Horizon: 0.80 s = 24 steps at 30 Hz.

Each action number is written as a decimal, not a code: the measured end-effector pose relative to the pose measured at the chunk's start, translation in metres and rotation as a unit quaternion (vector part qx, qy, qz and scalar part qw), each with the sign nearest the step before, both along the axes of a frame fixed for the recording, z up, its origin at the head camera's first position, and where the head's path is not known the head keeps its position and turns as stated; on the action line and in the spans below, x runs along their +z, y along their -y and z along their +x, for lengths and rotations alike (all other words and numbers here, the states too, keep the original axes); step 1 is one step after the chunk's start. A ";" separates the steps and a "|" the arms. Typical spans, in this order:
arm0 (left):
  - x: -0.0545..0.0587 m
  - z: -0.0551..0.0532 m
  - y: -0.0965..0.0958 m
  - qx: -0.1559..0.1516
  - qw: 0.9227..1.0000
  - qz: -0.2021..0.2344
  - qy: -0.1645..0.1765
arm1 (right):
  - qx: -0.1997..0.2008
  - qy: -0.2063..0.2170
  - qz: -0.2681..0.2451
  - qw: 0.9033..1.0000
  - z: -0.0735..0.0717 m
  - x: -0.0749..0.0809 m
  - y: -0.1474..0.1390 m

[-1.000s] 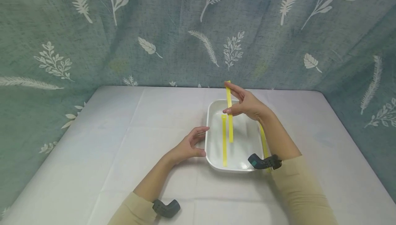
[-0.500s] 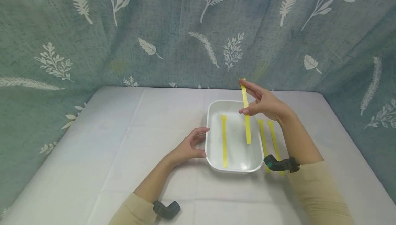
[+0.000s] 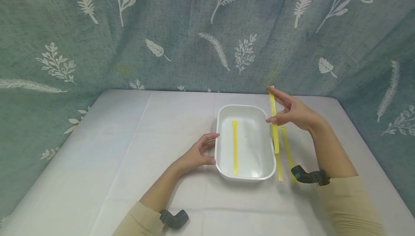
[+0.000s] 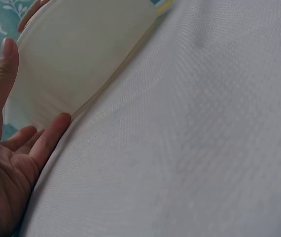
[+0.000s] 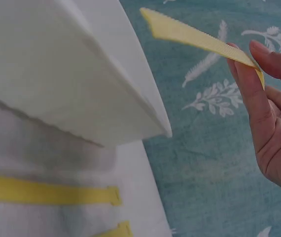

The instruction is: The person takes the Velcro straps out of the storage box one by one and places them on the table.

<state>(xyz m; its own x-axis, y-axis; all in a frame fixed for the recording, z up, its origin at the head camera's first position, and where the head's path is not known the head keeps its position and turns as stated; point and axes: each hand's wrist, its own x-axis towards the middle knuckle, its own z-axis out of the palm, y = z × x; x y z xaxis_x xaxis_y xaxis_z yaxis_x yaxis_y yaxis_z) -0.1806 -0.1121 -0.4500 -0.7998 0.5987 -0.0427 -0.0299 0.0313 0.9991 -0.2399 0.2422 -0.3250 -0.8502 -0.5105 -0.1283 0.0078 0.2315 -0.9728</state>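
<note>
My right hand (image 3: pixel 296 113) pinches a yellow cable tie (image 3: pixel 276 140), a flat strap held upright just past the right rim of a white tray (image 3: pixel 254 146). In the right wrist view the strap sticks out from between thumb and fingers. My left hand (image 3: pixel 198 154) rests against the tray's left side, thumb and fingers spread and fairly straight; the left wrist view shows its fingertips at the tray wall (image 4: pixel 91 54). Inside the tray, toward its left, lies another yellow cable tie (image 3: pixel 235 149) with a slotted head at the far end.
On the white cloth right of the tray lie two more yellow ties; the outer tie (image 3: pixel 286 144) is partly behind the right wrist's camera (image 3: pixel 306 174), the inner one partly behind the held strap. A leaf-patterned curtain (image 3: pixel 181 41) hangs behind the table.
My right hand has carried its cable tie rightward from over the tray to beyond its right rim, uncovering the ties on the cloth. My left hand and the tray have stayed still.
</note>
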 end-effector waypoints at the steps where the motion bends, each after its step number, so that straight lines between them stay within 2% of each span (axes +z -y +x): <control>1: 0.000 0.000 0.000 0.000 1.000 0.000 -0.002 | 0.003 -0.003 0.000 1.000 0.001 0.000 -0.003; 7: 0.001 -0.003 0.000 -0.004 1.000 -0.004 -0.007 | 0.001 -0.020 0.003 1.000 0.011 -0.004 -0.025; 17: 0.004 -0.005 -0.002 -0.009 1.000 0.012 -0.015 | -0.045 -0.030 0.042 0.998 0.029 -0.010 -0.056; 24: 0.001 -0.002 -0.001 -0.008 1.000 0.012 -0.006 | -0.025 -0.035 0.036 0.998 0.042 -0.023 -0.073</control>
